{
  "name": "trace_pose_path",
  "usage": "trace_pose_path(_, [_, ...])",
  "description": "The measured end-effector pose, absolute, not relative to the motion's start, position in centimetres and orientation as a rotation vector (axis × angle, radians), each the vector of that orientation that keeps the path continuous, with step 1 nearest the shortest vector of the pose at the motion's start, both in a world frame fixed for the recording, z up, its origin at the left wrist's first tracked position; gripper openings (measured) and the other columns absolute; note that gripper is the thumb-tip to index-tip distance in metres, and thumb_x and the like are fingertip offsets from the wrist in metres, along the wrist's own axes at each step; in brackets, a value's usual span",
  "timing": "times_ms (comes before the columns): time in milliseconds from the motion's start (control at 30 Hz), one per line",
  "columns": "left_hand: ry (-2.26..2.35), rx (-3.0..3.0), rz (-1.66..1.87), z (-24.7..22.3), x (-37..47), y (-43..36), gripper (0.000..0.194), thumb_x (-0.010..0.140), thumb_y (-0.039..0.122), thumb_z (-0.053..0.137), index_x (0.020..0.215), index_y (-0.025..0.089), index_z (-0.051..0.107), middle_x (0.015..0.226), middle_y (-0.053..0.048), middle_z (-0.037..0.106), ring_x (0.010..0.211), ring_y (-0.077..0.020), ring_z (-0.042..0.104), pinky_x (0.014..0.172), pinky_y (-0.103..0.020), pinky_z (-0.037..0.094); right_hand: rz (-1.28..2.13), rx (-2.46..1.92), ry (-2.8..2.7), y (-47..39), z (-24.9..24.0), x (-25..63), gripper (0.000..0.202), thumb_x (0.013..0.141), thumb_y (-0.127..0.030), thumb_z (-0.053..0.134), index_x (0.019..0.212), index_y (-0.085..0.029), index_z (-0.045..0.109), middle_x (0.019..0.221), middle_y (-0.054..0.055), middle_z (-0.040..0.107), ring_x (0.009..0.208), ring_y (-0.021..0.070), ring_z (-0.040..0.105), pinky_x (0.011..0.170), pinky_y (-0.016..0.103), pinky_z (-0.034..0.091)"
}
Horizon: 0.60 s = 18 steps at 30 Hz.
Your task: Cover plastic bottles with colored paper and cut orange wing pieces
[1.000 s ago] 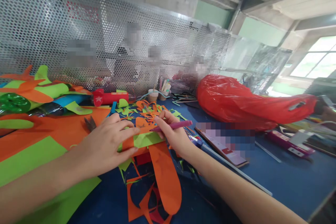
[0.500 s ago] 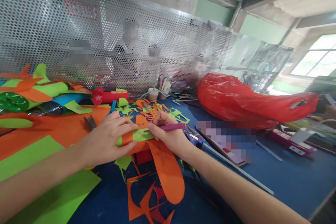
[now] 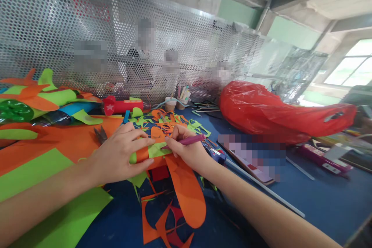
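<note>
My right hand is closed round a purple pen, its tip down at a green paper piece on an orange-and-green paper-covered body. My left hand lies over the left end of that paper model, fingers spread along it and pressing it down. From the model a long rounded orange paper wing reaches toward me, and a shorter orange flap sticks out on the far side. Scissors lie just beyond my left hand, their handles hidden.
Orange and green scraps litter the blue table. A red plastic bag lies at the back right, near a glue gun and white stick. Paper-covered bottle models lie left. A perforated metal screen stands behind, people beyond it.
The view has shifted very slightly. Both hands, the pen and the paper model stay almost in place.
</note>
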<state>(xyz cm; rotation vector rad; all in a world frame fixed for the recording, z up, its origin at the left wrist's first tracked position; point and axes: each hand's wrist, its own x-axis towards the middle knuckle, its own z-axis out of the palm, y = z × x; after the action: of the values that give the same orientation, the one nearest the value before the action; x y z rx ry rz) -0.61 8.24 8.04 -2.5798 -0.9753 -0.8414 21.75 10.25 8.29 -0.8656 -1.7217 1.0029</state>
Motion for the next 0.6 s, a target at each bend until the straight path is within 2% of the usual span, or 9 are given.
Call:
trace_pose_path(100, [-0.972, -2.558, -0.855, 7.99, -0.53, 8.21, 0.031, 0.094, 0.04, 0.055, 0.114, 0.024, 0.072, 0.104, -0.005, 0.071, 0.089, -0.0244, 0.058, 0.085, -0.043, 0.05, 0.999, -0.871, -1.723, 10.31, 8.17, 21.78, 0.029, 0.083, -0.031, 0.064, 0.065, -0.025, 0.042, 0.046, -0.01, 0.045, 0.045, 0.0099, 0.04, 0.053, 0.025, 0.036])
trace_pose_path(200, [-0.954, -2.563, -0.854, 8.02, -0.48, 8.17, 0.029, 0.093, 0.038, 0.057, 0.113, 0.024, 0.073, 0.103, -0.007, 0.071, 0.088, -0.0251, 0.057, 0.084, -0.044, 0.051, 1.001, -0.863, -1.727, 10.37, 8.1, 21.77, 0.03, 0.083, -0.031, 0.064, 0.065, -0.025, 0.041, 0.046, -0.01, 0.046, 0.045, 0.01, 0.041, 0.056, 0.026, 0.039])
trace_pose_path(333, [-0.963, -2.57, -0.848, 8.03, -0.5, 8.15, 0.03, 0.092, 0.038, 0.059, 0.115, 0.024, 0.072, 0.104, -0.009, 0.071, 0.088, -0.0262, 0.057, 0.084, -0.045, 0.05, 1.031, -0.848, -1.721, 10.34, 8.13, 21.74, 0.029, 0.083, -0.029, 0.064, 0.065, -0.025, 0.042, 0.045, -0.011, 0.045, 0.044, 0.0093, 0.038, 0.053, 0.025, 0.036])
trace_pose_path(467, [-0.963, -2.567, -0.842, 7.89, -0.63, 8.29, 0.032, 0.093, 0.041, 0.059, 0.116, 0.023, 0.072, 0.104, -0.008, 0.071, 0.089, -0.0261, 0.057, 0.085, -0.046, 0.05, 1.031, -0.848, -1.737, 10.26, 8.17, 21.75, 0.029, 0.083, -0.029, 0.065, 0.065, -0.025, 0.042, 0.046, -0.009, 0.047, 0.047, 0.0105, 0.043, 0.054, 0.025, 0.038])
trace_pose_path(600, [-0.94, -2.57, -0.837, 7.77, -0.81, 8.41, 0.036, 0.093, 0.049, 0.062, 0.114, 0.021, 0.072, 0.105, -0.01, 0.071, 0.09, -0.027, 0.057, 0.086, -0.046, 0.05, 1.013, -0.861, -1.736, 10.27, 8.14, 21.77, 0.027, 0.083, -0.029, 0.064, 0.066, -0.024, 0.043, 0.046, -0.01, 0.047, 0.046, 0.01, 0.042, 0.055, 0.025, 0.04])
